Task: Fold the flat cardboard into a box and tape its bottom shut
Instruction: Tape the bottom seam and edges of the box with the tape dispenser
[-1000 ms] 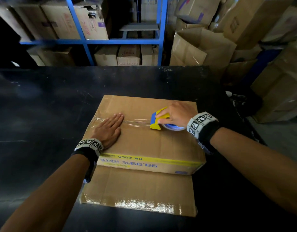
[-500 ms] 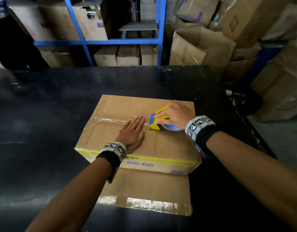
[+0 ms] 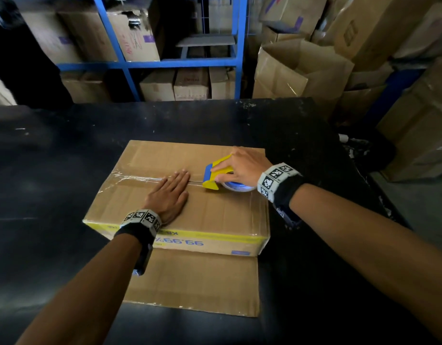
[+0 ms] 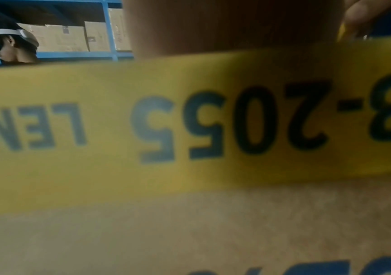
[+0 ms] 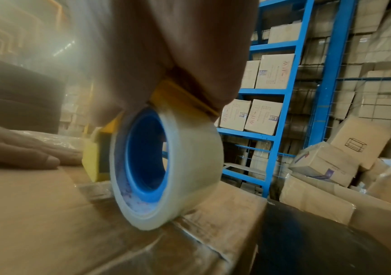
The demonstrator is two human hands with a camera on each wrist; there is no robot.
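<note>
Here the box (image 3: 180,202) lies on the table (image 3: 53,170), seam running left to right. The flat left hand (image 3: 169,195) presses the tape; the right hand (image 3: 242,165), nearer the untaped right end, grips the dispenser (image 3: 216,175).

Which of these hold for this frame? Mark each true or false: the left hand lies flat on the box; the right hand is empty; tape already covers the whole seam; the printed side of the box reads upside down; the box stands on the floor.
1. The left hand lies flat on the box. True.
2. The right hand is empty. False: it grips the tape dispenser.
3. Tape already covers the whole seam. False: the stretch to the right of the dispenser is bare.
4. The printed side reads upside down. True.
5. The box stands on the floor. False: it sits on a black table.
</note>
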